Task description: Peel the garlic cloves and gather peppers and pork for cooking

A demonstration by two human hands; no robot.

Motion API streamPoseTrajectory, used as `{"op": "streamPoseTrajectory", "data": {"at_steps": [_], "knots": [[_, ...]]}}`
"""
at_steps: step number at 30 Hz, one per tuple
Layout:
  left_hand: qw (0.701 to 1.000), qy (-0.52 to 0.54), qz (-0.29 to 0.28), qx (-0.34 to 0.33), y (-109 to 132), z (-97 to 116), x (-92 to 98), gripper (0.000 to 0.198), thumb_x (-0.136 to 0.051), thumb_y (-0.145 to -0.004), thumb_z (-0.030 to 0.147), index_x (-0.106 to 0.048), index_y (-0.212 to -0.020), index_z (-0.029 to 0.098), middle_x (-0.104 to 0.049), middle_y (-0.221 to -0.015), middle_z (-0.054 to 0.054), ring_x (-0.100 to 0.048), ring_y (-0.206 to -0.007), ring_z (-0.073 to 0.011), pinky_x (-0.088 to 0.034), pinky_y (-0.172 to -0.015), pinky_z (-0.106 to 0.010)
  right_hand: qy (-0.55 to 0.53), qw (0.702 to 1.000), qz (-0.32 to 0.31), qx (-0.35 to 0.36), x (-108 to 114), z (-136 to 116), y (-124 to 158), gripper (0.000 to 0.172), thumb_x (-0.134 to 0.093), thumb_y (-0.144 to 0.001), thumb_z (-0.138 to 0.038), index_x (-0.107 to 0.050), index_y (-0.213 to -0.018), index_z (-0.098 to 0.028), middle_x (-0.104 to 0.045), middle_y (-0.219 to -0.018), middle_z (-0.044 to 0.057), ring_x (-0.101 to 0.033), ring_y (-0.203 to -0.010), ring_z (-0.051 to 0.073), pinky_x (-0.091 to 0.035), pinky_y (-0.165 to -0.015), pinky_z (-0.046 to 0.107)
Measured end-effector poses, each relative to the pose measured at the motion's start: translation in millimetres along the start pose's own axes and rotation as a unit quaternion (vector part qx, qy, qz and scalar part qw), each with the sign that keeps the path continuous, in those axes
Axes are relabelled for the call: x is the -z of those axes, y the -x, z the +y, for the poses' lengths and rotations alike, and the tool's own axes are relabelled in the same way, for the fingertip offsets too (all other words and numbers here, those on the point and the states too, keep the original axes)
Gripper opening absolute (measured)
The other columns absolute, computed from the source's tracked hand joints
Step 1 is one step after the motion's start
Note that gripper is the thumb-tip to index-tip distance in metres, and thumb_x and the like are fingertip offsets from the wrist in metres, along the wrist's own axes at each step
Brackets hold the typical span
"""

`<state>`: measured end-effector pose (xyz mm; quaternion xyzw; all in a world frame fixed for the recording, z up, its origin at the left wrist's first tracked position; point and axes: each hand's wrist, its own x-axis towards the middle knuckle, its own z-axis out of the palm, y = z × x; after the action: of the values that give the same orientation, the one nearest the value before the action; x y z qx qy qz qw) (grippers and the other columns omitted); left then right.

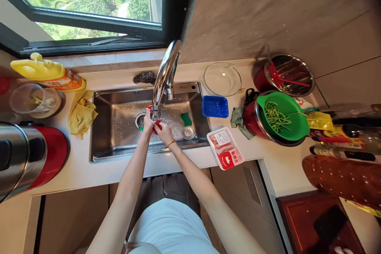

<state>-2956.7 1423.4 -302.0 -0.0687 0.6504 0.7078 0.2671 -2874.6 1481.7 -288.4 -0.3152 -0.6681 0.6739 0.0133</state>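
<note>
Both my hands are close together under the chrome faucet, over the steel sink. Small bits of something bright red show between the fingers, too little of it to name the kind. My left hand is closed around it, partly hidden behind the faucet's spout. The fingers of my right hand, below a gold bracelet, pinch at the same red thing. Beneath the hands are the drain and, to the right, a green sponge and a round metal strainer.
Right of the sink are a blue tray, a wrapped meat pack, a glass bowl and a green colander holding green beans. A yellow cloth, a yellow bottle and a red-and-steel cooker stand left.
</note>
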Motion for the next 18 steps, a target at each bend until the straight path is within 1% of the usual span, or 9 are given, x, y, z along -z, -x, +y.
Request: {"op": "streamPoseTrajectory", "data": {"at_steps": [3, 6, 8, 10, 12, 14, 15, 17, 18], "knots": [[1.000, 0.003, -0.007, -0.004, 8, 1, 1.2, 0.032, -0.062, -0.079, 0.045, -0.064, -0.096, 0.018, -0.069, -0.078, -0.004, -0.063, -0.066, -0.0165, -0.052, -0.067, -0.031, -0.001, 0.999, -0.039, -0.008, 5, 8, -10, 0.029, -0.077, -0.068, -0.040, -0.059, -0.059, -0.019, -0.064, -0.056, 0.000, -0.064, -0.062, 0.018, -0.052, -0.065, 0.030], [0.999, -0.012, -0.030, -0.015, 21, 5, 10.5, 0.028, -0.072, -0.070, 0.040, -0.066, -0.086, 0.016, -0.068, -0.077, -0.002, -0.063, -0.072, -0.0169, -0.050, -0.070, -0.028, -0.013, 0.998, -0.068, -0.001, 6, 15, -20, 0.024, -0.078, -0.064, -0.036, -0.061, -0.068, -0.018, -0.069, -0.064, 0.001, -0.065, -0.064, 0.017, -0.055, -0.067, 0.032], [0.999, -0.024, -0.044, -0.020, 30, 9, 19.3, 0.029, -0.075, -0.067, 0.039, -0.067, -0.081, 0.015, -0.067, -0.075, -0.001, -0.062, -0.072, -0.0156, -0.048, -0.071, -0.026, -0.014, 0.997, -0.075, 0.014, 5, 16, -23, 0.030, -0.082, -0.058, -0.033, -0.063, -0.076, -0.018, -0.072, -0.072, 0.001, -0.067, -0.068, 0.017, -0.056, -0.070, 0.032], [0.998, -0.031, -0.059, -0.020, 38, 12, 27.7, 0.030, -0.077, -0.067, 0.039, -0.067, -0.082, 0.015, -0.067, -0.075, 0.000, -0.061, -0.071, -0.0140, -0.048, -0.070, -0.024, -0.003, 0.997, -0.075, 0.034, 3, 16, -22, 0.038, -0.085, -0.054, -0.033, -0.065, -0.083, -0.019, -0.073, -0.077, 0.001, -0.067, -0.070, 0.017, -0.056, -0.071, 0.031], [0.996, -0.034, -0.076, -0.013, 43, 14, 33.5, 0.032, -0.077, -0.068, 0.041, -0.068, -0.085, 0.016, -0.068, -0.075, 0.000, -0.060, -0.068, -0.0135, -0.048, -0.067, -0.024, 0.024, 0.996, -0.066, 0.053, 4, 14, -19, 0.041, -0.087, -0.052, -0.034, -0.066, -0.084, -0.020, -0.073, -0.076, 0.000, -0.066, -0.069, 0.016, -0.055, -0.070, 0.030], [0.995, -0.032, -0.089, -0.003, 46, 15, 35.0, 0.037, -0.078, -0.067, 0.044, -0.069, -0.089, 0.016, -0.070, -0.078, -0.002, -0.062, -0.069, -0.0147, -0.049, -0.066, -0.025, 0.066, 0.994, -0.045, 0.069, 9, 10, -15, 0.036, -0.088, -0.053, -0.035, -0.067, -0.079, -0.020, -0.071, -0.071, 0.000, -0.064, -0.066, 0.017, -0.053, -0.070, 0.031], [0.995, -0.029, -0.094, 0.001, 47, 15, 33.7, 0.040, -0.079, -0.066, 0.046, -0.069, -0.091, 0.016, -0.071, -0.080, -0.003, -0.064, -0.072, -0.0161, -0.051, -0.069, -0.026, 0.089, 0.993, -0.028, 0.077, 15, 8, -12, 0.034, -0.087, -0.054, -0.035, -0.068, -0.077, -0.020, -0.070, -0.069, 0.000, -0.064, -0.065, 0.017, -0.053, -0.070, 0.031], [0.995, -0.018, -0.102, 0.011, 49, 13, 27.3, 0.046, -0.081, -0.065, 0.048, -0.070, -0.096, 0.016, -0.074, -0.092, -0.006, -0.068, -0.087, -0.0199, -0.052, -0.081, -0.030, 0.137, 0.986, 0.019, 0.094, 35, 2, -9, 0.032, -0.086, -0.058, -0.036, -0.069, -0.080, -0.021, -0.071, -0.074, 0.002, -0.064, -0.069, 0.019, -0.052, -0.074, 0.033], [0.994, -0.011, -0.108, 0.016, 50, 12, 22.5, 0.049, -0.081, -0.065, 0.050, -0.070, -0.101, 0.017, -0.075, -0.101, -0.008, -0.068, -0.098, -0.0218, -0.051, -0.090, -0.032, 0.159, 0.981, 0.048, 0.103, 50, -2, -8, 0.032, -0.085, -0.061, -0.037, -0.070, -0.085, -0.022, -0.072, -0.080, 0.004, -0.065, -0.074, 0.021, -0.051, -0.077, 0.034]]}}
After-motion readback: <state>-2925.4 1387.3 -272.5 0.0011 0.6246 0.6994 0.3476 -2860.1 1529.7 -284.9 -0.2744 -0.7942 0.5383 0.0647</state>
